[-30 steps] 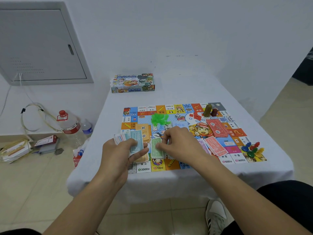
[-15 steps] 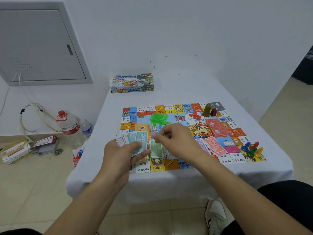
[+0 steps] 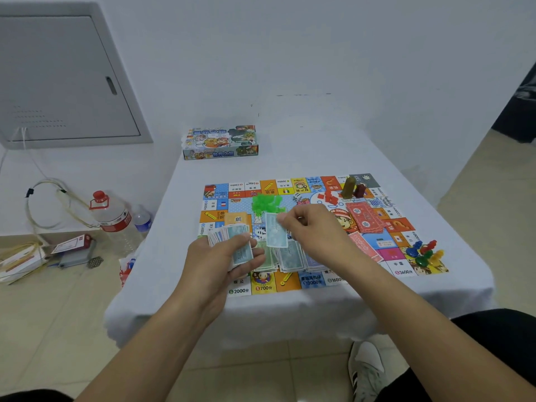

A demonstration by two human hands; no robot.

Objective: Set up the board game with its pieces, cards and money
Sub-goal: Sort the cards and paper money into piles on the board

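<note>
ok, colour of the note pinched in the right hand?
Pale blue-green note, right hand; head view.

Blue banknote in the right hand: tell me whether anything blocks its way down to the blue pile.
Nothing visible does. The right hand pinches the blue banknote directly above the blue pile on the game board, with open air between.

A matt white cloth (image 3: 362, 146) was seen covering the table. Printed paper formed the board (image 3: 293, 282). Translucent green plastic pieces (image 3: 265, 203) appeared glossy.
</note>
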